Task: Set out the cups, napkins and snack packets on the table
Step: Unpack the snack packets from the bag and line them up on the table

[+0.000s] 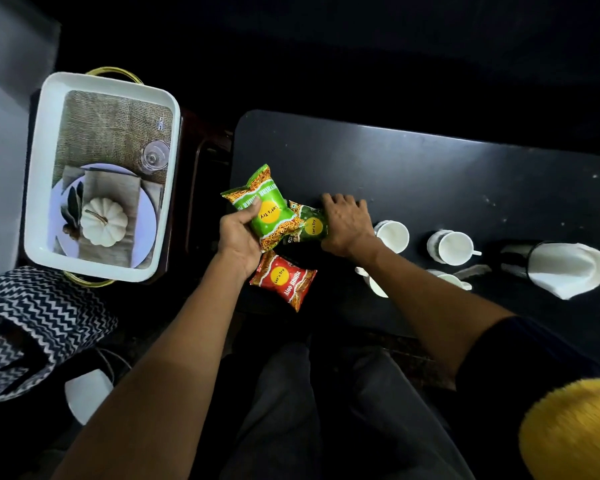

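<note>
My left hand (238,239) grips a light green snack packet (267,206) just above the near left part of the black table (430,174). My right hand (345,225) rests on a darker green packet (309,225) lying on the table beside it. A red packet (284,282) lies flat near the table's front edge, below my left hand. Several white cups stand to the right: one (394,235) touching my right wrist, one (452,247) further right, and two (451,280) partly hidden behind my right forearm. White napkins (568,268) sit in a dark holder at the far right.
A white tray (37,188) with gold handles and a printed place-setting picture stands on a side stand to the left. A zigzag-patterned bag (32,327) lies at the lower left. A yellow fuzzy object (575,434) fills the lower right corner. My legs are below the table edge.
</note>
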Demonstrator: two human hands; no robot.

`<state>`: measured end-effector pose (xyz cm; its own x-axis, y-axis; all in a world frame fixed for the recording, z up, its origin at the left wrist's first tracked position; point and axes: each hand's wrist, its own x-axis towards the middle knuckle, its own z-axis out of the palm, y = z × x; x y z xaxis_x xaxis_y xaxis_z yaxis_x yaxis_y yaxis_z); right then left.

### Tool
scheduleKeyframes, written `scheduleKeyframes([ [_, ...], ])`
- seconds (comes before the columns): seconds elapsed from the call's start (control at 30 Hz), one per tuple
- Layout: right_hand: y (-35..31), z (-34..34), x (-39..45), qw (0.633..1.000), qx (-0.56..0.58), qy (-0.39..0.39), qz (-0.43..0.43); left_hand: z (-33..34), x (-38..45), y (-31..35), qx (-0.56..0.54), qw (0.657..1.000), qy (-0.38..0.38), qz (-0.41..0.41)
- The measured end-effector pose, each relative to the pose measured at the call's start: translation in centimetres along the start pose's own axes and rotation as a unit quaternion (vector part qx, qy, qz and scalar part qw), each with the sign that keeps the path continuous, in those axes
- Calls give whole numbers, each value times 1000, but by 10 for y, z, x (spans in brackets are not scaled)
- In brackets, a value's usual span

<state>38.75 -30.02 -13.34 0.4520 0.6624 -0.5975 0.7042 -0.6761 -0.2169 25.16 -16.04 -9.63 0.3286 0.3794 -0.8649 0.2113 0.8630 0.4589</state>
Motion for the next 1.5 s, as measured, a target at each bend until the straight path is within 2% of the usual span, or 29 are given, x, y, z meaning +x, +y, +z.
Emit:
scheduleKeyframes([
  [0.13, 7, 0, 8, 999, 33, 34, -3, 10, 2, -1, -18, 1000, -12, 11],
  [0.23, 13, -5, 8, 982, 165, 73, 55, 16, 6, -1, -35, 999, -10, 20],
  [0.37, 30, -18, 1, 904, 374, 142, 152, 24, 11, 2, -48, 998, -10, 33],
  [0.53, 61, -41, -16, 832, 497, 200, 144, 43, 19, 1, -32, 999, 0, 26],
  [0.83, 120, -50, -40, 759, 582, 259, 135, 94, 26, -10, -90, 995, -32, -10],
  [1.0, 144, -46, -48, 726, 618, 267, 139, 117, 32, -19, -19, 1000, -5, -15],
  [1.3, 164, -38, -52, 718, 632, 258, 136, 146, 39, -31, -11, 999, -32, -12],
  [1.5, 167, -35, -50, 707, 638, 264, 155, 157, 42, -34, -14, 1000, -18, -3],
])
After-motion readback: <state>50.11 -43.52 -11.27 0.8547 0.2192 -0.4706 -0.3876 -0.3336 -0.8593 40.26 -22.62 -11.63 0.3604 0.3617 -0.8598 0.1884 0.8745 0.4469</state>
